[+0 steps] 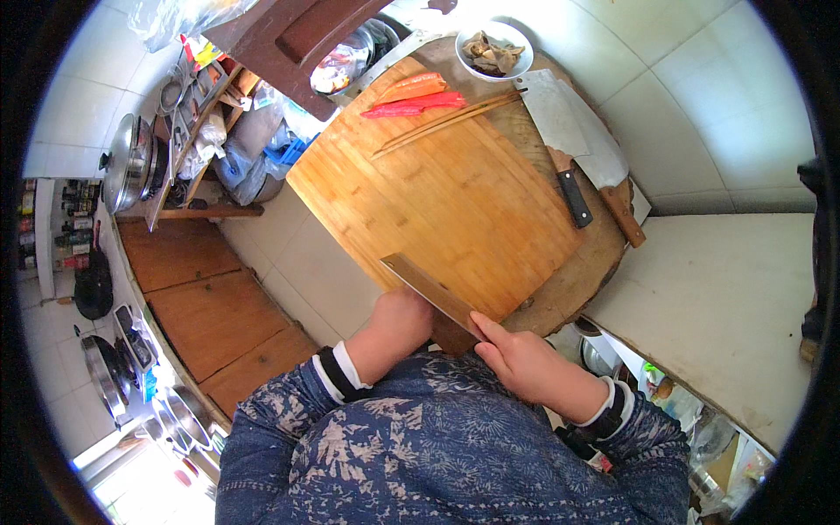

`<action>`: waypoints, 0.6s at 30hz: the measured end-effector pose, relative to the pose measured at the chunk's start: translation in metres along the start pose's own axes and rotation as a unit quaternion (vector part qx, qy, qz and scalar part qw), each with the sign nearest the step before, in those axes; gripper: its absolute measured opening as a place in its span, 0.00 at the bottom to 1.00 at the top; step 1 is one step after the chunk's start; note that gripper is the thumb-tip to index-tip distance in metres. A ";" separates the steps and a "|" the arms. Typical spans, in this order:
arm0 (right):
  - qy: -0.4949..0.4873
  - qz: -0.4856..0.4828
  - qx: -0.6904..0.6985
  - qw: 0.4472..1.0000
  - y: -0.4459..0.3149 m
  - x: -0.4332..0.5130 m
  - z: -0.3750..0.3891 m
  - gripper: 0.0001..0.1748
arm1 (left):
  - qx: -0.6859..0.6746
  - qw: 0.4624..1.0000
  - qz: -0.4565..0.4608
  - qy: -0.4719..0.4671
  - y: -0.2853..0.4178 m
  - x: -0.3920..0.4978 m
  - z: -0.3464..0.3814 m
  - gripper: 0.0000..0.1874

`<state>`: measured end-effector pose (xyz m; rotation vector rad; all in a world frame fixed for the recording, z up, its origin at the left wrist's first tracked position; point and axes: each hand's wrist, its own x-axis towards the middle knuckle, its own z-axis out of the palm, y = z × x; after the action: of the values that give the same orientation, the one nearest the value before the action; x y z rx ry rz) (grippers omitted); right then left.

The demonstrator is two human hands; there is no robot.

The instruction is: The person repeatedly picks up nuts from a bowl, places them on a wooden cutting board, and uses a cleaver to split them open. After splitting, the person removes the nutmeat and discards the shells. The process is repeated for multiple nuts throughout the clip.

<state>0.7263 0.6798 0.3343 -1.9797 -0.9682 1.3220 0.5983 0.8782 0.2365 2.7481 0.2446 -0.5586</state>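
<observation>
My right hand [528, 364] grips a kitchen cleaver [434, 293] near its handle end. The blade is tilted on edge over the near edge of a wooden cutting board [453, 210]. Close against the blade's far end is my left hand [403, 321], its fingers curled and partly hidden by the metal, so whatever they hold cannot be seen. On the board's far side lie an orange food piece [417, 85] and bright red food strips [420, 105]. A pair of chopsticks [449, 125] rests beside them.
The board lies on a round wooden block [594, 275]. Two more cleavers, one black-handled [551, 111] and one wooden-handled [600, 151], lie at right. A white bowl [464, 60] holds brown food pieces. A pale countertop [715, 282] adjoins at right; brown cabinet doors [216, 289] stand left.
</observation>
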 end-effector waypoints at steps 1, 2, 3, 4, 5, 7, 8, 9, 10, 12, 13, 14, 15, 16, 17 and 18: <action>0.001 0.003 -0.008 1.000 0.004 0.003 0.001 0.27 | -0.007 1.000 -0.014 -0.003 0.000 -0.001 0.000 0.11; 0.004 -0.002 -0.013 1.000 0.008 0.006 0.002 0.27 | -0.015 1.000 -0.010 0.011 0.000 -0.001 -0.001 0.10; 0.014 -0.011 -0.014 1.000 0.011 0.006 0.004 0.27 | -0.016 1.000 -0.010 0.008 0.000 -0.003 -0.001 0.10; 0.010 -0.009 -0.002 1.000 0.015 0.005 0.007 0.27 | -0.008 1.000 -0.015 -0.008 0.002 -0.004 -0.002 0.10; 0.015 -0.020 0.010 1.000 0.018 0.006 0.007 0.27 | -0.026 0.999 -0.025 0.011 0.002 -0.002 -0.002 0.11; 0.028 -0.033 0.043 0.998 0.025 0.006 0.008 0.27 | -0.041 0.997 -0.058 0.020 0.006 0.000 -0.003 0.14; 0.035 -0.039 0.062 0.997 0.028 0.008 0.008 0.27 | -0.052 0.996 -0.056 0.042 0.007 0.000 -0.003 0.15; 0.040 -0.045 0.081 0.995 0.030 0.008 0.007 0.27 | -0.063 0.994 -0.055 0.064 0.008 0.000 -0.004 0.16; 0.035 -0.038 0.111 0.993 0.032 0.006 0.007 0.27 | -0.071 0.992 -0.057 0.084 0.008 0.000 -0.005 0.17; 0.027 -0.022 0.168 0.985 0.033 0.000 0.005 0.27 | -0.056 0.995 -0.060 0.060 0.008 0.000 -0.007 0.19; 0.039 -0.017 0.177 0.983 0.034 -0.004 0.005 0.27 | -0.049 0.996 -0.066 0.044 0.009 0.000 -0.008 0.19; 0.050 -0.011 0.186 0.981 0.034 -0.009 0.004 0.26 | -0.057 0.995 -0.070 0.048 0.010 -0.001 -0.009 0.20; 0.057 0.004 0.201 0.978 0.034 -0.013 0.004 0.26 | -0.064 0.994 -0.073 0.052 0.011 -0.001 -0.011 0.20; 0.073 0.000 0.197 0.978 0.034 -0.016 0.003 0.26 | -0.065 0.993 -0.075 0.057 0.011 -0.003 -0.013 0.21; 0.085 0.005 0.198 0.977 0.034 -0.019 0.002 0.26 | -0.074 0.993 -0.065 0.070 0.012 -0.005 -0.016 0.22; 0.093 0.019 0.198 0.976 0.035 -0.021 0.002 0.26 | -0.078 0.992 -0.055 0.085 0.013 -0.007 -0.018 0.22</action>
<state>0.7284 0.6426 0.3178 -1.7787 -0.5311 1.2143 0.6017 0.8718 0.2588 2.6421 0.4615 -0.3165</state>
